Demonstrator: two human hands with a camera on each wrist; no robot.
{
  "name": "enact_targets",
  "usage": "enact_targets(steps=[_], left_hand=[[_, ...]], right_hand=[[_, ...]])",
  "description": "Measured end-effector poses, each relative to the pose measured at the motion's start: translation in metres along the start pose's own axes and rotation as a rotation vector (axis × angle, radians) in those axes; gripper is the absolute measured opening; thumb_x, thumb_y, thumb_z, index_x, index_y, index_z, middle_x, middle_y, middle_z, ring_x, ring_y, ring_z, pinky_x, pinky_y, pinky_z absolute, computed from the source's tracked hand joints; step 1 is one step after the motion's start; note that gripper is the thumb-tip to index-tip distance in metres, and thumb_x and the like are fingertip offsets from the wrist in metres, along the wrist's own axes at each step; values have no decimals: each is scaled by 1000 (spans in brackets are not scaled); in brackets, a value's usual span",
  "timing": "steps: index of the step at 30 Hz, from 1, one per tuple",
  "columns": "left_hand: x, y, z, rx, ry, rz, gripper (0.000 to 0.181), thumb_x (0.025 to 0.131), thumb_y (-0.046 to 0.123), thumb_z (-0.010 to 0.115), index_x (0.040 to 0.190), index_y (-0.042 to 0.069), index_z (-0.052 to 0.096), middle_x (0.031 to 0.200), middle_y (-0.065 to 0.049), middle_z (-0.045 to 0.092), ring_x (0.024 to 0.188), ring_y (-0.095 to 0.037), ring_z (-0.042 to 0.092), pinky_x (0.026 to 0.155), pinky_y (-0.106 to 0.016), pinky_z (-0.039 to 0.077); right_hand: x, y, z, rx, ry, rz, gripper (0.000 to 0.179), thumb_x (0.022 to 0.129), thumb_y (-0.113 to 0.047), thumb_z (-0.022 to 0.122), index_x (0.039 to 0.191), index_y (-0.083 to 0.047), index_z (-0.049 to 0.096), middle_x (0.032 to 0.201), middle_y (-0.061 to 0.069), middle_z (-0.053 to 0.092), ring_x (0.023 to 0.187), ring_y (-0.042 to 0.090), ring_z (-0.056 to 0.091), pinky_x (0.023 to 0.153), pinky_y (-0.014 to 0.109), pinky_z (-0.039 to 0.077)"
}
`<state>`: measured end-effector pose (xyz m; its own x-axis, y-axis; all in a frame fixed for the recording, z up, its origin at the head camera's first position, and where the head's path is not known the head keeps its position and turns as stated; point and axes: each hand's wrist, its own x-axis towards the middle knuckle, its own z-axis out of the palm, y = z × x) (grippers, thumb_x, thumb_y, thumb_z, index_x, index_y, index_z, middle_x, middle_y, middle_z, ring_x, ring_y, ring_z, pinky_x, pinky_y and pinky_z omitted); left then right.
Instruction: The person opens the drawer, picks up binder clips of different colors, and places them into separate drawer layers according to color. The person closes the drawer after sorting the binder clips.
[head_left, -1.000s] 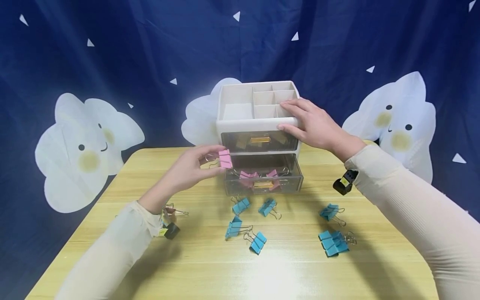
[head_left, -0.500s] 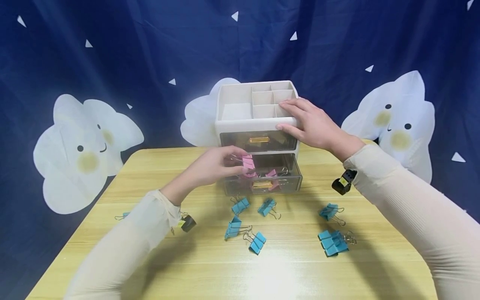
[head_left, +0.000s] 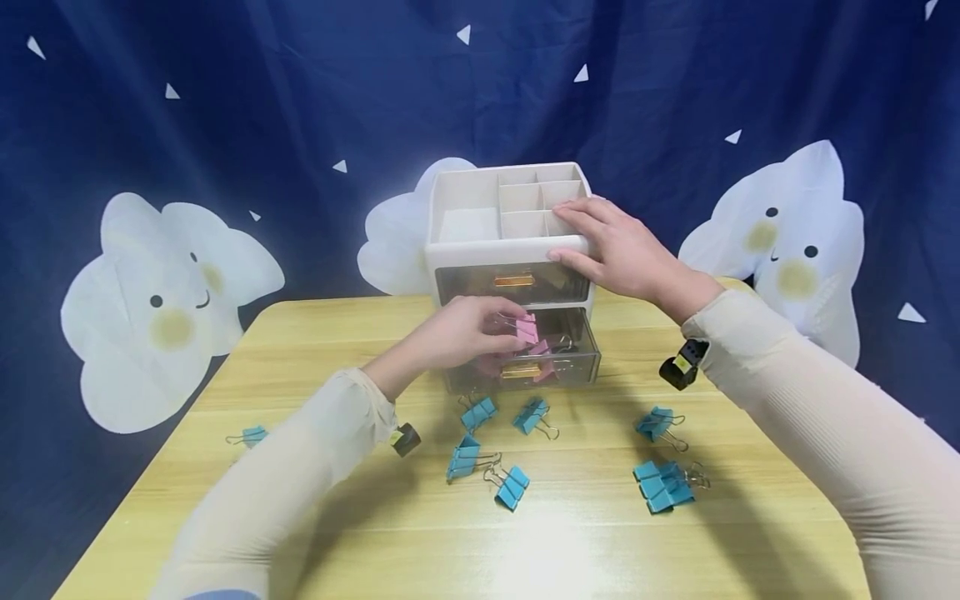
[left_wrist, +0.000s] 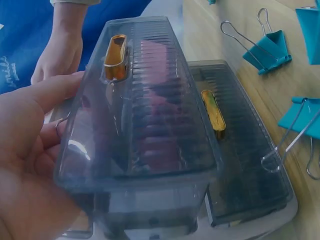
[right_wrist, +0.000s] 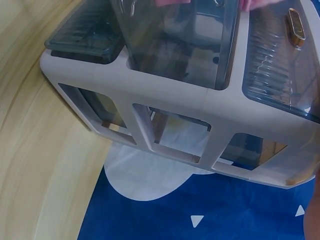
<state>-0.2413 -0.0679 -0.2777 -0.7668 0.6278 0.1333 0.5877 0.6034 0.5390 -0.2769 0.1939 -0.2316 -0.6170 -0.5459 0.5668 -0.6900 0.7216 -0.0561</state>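
My left hand (head_left: 461,333) pinches a pink binder clip (head_left: 527,329) over the pulled-out lower drawer (head_left: 581,367) of a white desktop organizer (head_left: 510,248). More pink binder clips lie in that drawer, showing through its smoky clear wall. The left wrist view shows the drawer (left_wrist: 100,135) from below, with the left hand (left_wrist: 25,150) beside it and blurred pink shapes inside. On the organizer's top right edge rests my right hand (head_left: 626,254), fingers extended over the small compartments. In the right wrist view only a sliver of that hand (right_wrist: 312,210) shows.
Several teal binder clips lie on the wooden table (head_left: 570,483): a group before the drawer (head_left: 512,487), others at right (head_left: 663,486), one at left (head_left: 253,436). The upper drawer (head_left: 465,283) is closed. Behind hangs a blue curtain (head_left: 300,100) with cloud prints.
My left hand has carried the pink binder clip rightward, from the drawer's left side to over its middle. A teal clip at far left has come into view. My right hand keeps its place.
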Motion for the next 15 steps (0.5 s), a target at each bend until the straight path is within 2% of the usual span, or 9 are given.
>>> enact_targets(steps=[7,11,15], left_hand=[[12,4,6,-5,-16,49,40,90,32,72,128,22,62,123,5,65,113,-12,61,97,-32,47],[17,4,11,15,-43,64,40,91,35,71,127,22,62,122,7,66,111,-9,61,95,-30,48],[20,3,16,55,-78,81,35,92,29,70,125,19,64,118,5,68,109,-9,62,93,-27,48]], right_hand=[[1,0,0,-4,11,-8,60,93,-36,68,140,-2,52,138,13,50,129,30,44,106,48,38],[0,0,0,0,3,-3,60,93,-36,67,140,-3,51,139,13,50,130,30,43,106,49,38],[-1,0,0,-1,4,-6,60,93,-37,67,140,-2,51,139,13,50,130,30,43,107,48,37]])
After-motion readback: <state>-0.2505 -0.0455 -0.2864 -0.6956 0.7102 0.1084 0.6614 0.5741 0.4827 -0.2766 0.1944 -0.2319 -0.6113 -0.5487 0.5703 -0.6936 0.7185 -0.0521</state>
